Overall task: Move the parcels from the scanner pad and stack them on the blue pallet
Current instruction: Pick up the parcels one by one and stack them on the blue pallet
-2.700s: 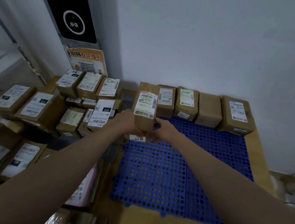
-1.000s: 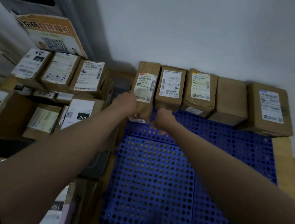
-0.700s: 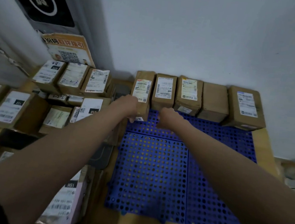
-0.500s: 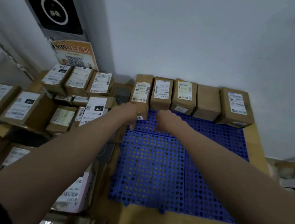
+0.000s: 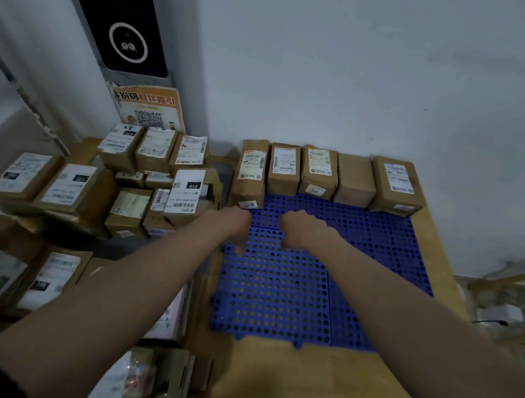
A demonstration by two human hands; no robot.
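Your left hand [image 5: 235, 223] and right hand [image 5: 300, 228] hang loosely curled and hold nothing, while 5 parcels [image 5: 319, 169] stand along the back of the blue pallet [image 5: 276, 293], so the narrow leftmost parcel [image 5: 251, 172] could tip if you brush it.

Five parcels [image 5: 354, 180] stand in one row along the pallet [image 5: 279, 293] at the wall, just beyond the two hands, left [image 5: 233, 223] and right [image 5: 300, 228]. One blue pallet. Left of the hands, a heap of parcels [image 5: 186, 191]; at least a dozen show, the rest too blurred to count. One poster [image 5: 148, 107], one black panel [image 5: 125, 16].
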